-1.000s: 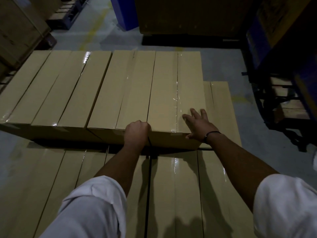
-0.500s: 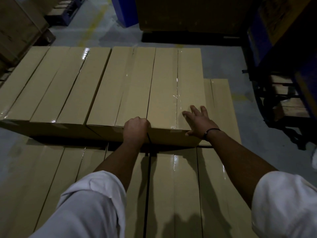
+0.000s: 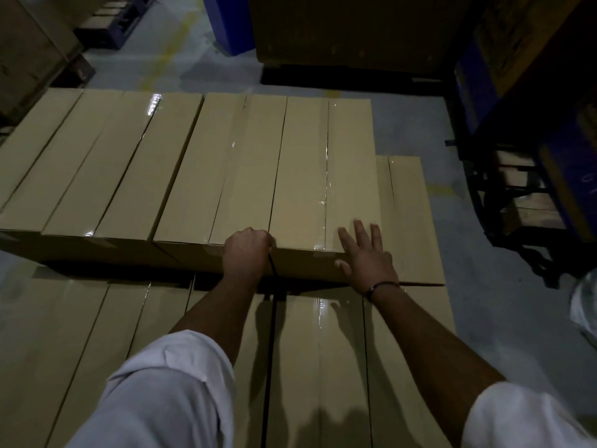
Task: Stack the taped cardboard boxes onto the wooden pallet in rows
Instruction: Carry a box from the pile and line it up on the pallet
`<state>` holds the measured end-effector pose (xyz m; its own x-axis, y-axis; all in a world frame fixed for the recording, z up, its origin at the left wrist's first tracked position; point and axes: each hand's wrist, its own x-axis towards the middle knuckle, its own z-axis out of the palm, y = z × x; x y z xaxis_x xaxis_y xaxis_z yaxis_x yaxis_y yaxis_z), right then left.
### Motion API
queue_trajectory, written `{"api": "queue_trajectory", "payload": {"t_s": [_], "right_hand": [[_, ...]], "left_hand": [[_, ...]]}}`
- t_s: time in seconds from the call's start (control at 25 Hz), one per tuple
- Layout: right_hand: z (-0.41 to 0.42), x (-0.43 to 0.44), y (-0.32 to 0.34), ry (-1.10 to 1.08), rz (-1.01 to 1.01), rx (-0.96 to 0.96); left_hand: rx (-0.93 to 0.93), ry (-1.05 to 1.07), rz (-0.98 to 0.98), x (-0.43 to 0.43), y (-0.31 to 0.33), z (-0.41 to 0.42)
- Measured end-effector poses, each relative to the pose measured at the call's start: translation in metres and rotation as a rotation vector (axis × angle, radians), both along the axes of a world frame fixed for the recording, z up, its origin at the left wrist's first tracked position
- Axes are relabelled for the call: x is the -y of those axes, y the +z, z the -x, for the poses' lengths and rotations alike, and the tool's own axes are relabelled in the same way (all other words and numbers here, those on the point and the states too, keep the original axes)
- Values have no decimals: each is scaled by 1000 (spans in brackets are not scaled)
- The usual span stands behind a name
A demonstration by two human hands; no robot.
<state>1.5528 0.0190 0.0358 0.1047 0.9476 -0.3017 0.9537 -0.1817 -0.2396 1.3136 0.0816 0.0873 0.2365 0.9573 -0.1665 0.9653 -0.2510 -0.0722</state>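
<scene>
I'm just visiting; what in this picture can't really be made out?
Head view only:
- Wooden pallet: hidden beneath the taped boxes.
- Left hand: fingertips curled under, hidden by its own back.
- Objects at right: too dark.
- Near boxes: cut off by sleeves, bottom edge.

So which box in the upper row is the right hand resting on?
The rightmost tan taped cardboard box of the upper row. The right hand lies flat on its near right corner; the left hand curls at its near left corner.
</scene>
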Motion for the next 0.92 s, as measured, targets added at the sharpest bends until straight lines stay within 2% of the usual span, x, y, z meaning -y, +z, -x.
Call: {"api": "queue_trajectory", "payload": {"t_s": [0.2,0.48,0.92], "right_hand": [[-2,8,-14,-6,-81,29],[-14,-1,-9,87,-61,50],[0,11,-5,48,-48,41]], "left_hand": [[-39,-12,20,2,4,-4],[-42,-31,37,6,6,-5],[-78,-33,-19,7,-2,-6]]}}
